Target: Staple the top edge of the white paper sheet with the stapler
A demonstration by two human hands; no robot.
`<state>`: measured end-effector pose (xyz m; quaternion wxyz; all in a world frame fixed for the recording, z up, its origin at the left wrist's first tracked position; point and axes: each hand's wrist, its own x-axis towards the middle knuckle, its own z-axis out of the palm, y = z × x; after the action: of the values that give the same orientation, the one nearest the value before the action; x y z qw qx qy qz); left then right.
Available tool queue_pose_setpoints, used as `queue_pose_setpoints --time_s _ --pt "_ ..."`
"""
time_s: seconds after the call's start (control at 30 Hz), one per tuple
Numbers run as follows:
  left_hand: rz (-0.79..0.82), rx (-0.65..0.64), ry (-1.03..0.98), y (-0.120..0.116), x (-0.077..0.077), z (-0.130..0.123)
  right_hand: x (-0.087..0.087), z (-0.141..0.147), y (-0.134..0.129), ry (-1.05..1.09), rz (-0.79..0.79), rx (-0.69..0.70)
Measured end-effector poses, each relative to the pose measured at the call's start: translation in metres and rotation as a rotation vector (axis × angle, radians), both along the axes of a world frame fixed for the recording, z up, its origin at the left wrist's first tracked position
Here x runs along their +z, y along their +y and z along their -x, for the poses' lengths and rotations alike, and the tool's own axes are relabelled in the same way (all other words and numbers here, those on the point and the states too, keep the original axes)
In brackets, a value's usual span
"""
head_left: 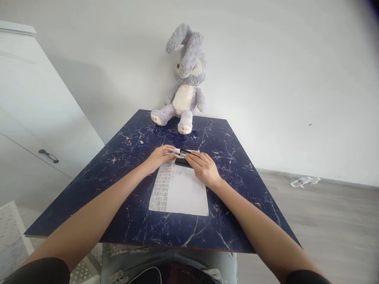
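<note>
Near the middle of the table, my left hand [161, 157] and my right hand [206, 169] meet over the top of a white sheet [188, 193]. Between them is a slim white marker pen [178, 153] with dark lettering and black parts. The fingers of my left hand are closed round its left end. My right hand's fingers are bent over its right side, partly hiding it. Just below the pen, a flat black object [182, 162] lies on the sheet, half covered by my right hand; its kind is unclear. Rows of small dark print run down the sheet's left side.
The dark blue marbled table [130, 221] has a grey plush rabbit [185, 94] sitting at its far end, against the wall. To the left stands a white cabinet [32, 98]. A clear plastic item [304, 181] lies on the floor at right.
</note>
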<state>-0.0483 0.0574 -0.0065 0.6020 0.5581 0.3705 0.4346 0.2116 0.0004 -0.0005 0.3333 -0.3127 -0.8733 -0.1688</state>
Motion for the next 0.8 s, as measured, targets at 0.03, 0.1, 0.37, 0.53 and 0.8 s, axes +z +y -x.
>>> queue_pose_setpoints --time_s 0.03,0.1,0.37,0.53,0.8 --pt "0.018 -0.012 0.000 -0.0010 0.0001 -0.0008 0.0004 0.0013 -0.0011 -0.037 -0.020 0.012" --pt "0.034 -0.010 0.005 -0.0021 0.0002 -0.0010 0.0002 0.0034 -0.0028 -0.088 -0.033 0.030" --pt "0.124 -0.026 -0.050 0.0027 -0.0036 0.0039 0.0029 0.0048 -0.0079 -0.018 0.207 0.072" --pt "0.166 -0.061 -0.094 0.0031 -0.0017 0.0056 0.0062 0.0043 -0.0105 0.047 0.307 0.086" --pt "0.169 0.032 -0.061 0.0022 0.0053 0.0060 -0.0007 0.0008 -0.0033 0.189 0.219 0.000"
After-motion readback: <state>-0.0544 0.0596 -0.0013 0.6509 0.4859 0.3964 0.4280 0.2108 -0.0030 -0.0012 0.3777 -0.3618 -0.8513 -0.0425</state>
